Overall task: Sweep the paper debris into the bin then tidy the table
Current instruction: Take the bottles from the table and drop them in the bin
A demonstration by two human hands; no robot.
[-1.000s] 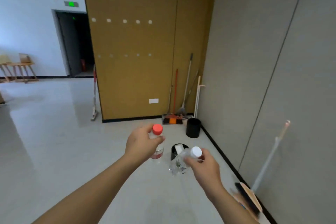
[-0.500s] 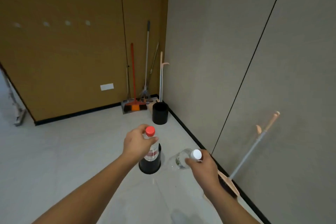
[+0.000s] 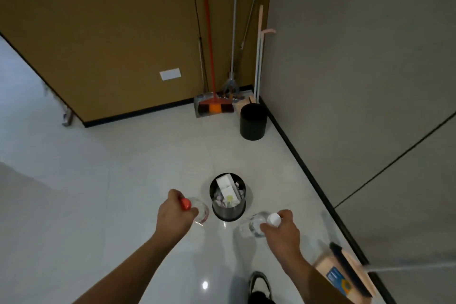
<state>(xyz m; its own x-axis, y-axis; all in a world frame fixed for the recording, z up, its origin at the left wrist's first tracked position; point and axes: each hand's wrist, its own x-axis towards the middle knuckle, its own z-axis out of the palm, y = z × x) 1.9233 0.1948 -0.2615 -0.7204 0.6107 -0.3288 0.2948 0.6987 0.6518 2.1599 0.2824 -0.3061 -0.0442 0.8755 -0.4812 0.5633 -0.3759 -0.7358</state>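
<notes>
Left hand gripping red-capped bottle, right hand gripping white-capped bottle, both hovering beside open bin on floor, paper debris lying inside. Dustpan leaning near wall.

red-capped bottle, white-capped bottle, black bin.
</notes>
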